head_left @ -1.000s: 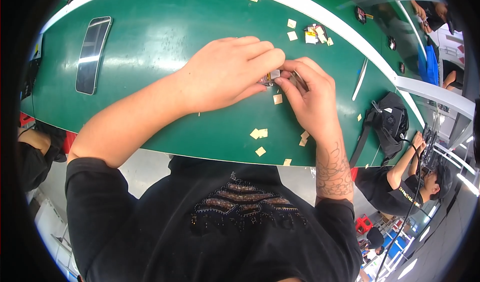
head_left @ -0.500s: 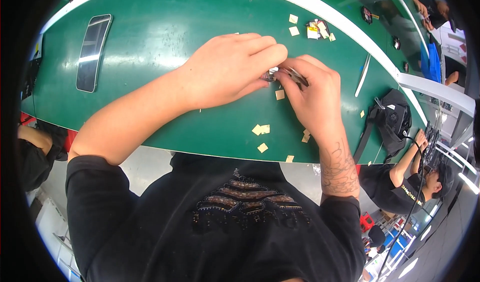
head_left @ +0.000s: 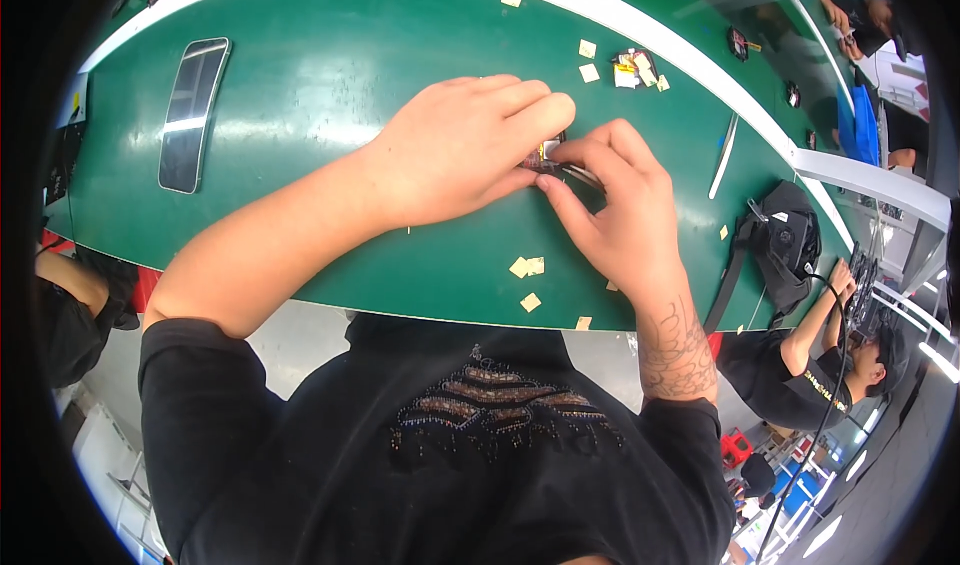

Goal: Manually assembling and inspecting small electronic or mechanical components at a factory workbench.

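Note:
My left hand (head_left: pixel 480 145) is closed around a small dark assembly with red and yellow parts (head_left: pixel 546 151), most of it hidden under the fingers. Right beside it, my right hand (head_left: pixel 620 185) pinches thin metal tweezers (head_left: pixel 582 174). Its thumb and index fingertip meet the edge of the assembly. Both hands are over the green tabletop (head_left: pixel 330 85). Small pale yellow squares (head_left: pixel 530 303) lie between my hands and the near edge.
A phone (head_left: pixel 194 115) lies at the left. Beyond my hands is a dark part with yellow pieces (head_left: pixel 633 68). A white strip (head_left: pixel 723 155) and a black bag (head_left: pixel 780 240) are at the right. A white bar (head_left: pixel 690 55) borders the table. A co-worker (head_left: pixel 800 370) sits at the right.
My right thumb has moved left to the assembly's edge, and the tweezers lie flatter. A yellow square that showed just below the hands is out of sight. The view has shifted slightly.

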